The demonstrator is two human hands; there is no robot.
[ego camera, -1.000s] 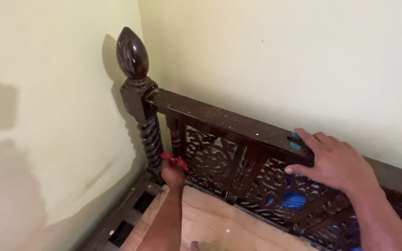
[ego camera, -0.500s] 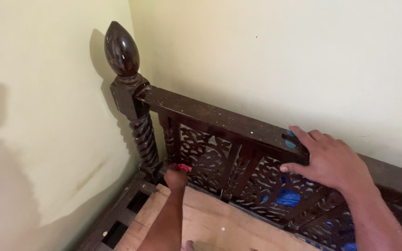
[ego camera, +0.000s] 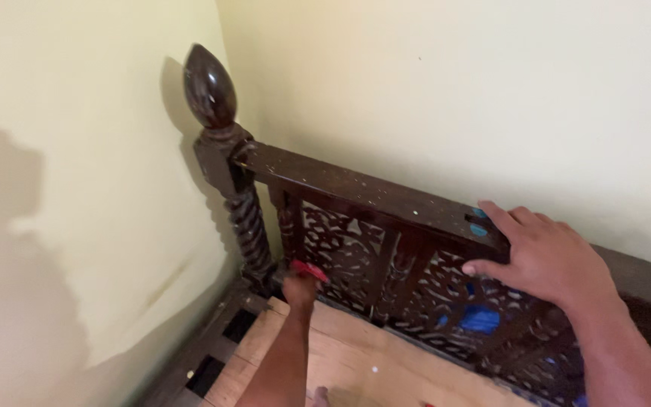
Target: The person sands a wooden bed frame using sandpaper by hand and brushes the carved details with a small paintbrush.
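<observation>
Head view, the only one. Against the frame half a second back, we note the whole scene sits a little lower and to the right: the egg-shaped finial [ego camera: 209,85] has dropped from near the top edge, and the wall shadow on the left has shifted with it. Our right hand [ego camera: 545,260] keeps its place on the top rail [ego camera: 371,197] of the carved headboard [ego camera: 416,279]. The red cloth [ego camera: 308,269] now reads slightly further right along the foot of the fretwork, no longer tight against the twisted post [ego camera: 246,222].

Left hand [ego camera: 300,289]: arm stretched away from us, fist closed on the red cloth, which shows as a small wad at the knuckles, pressed to the lowest part of the carved panel just right of the post. We cannot tell how the fingers lie under it.

Right hand: fingers spread flat over the rail, thumb hooked down over its front edge, gripping nothing else.

Headboard: dark wood, long axis running from the corner post at upper left down toward lower right, parallel to the pale yellow wall [ego camera: 453,98] behind. Post stands upright, finial tip pointing up. Something blue [ego camera: 481,318] shows through the fretwork. Pale wooden boards [ego camera: 356,362] lie below the panel.
</observation>
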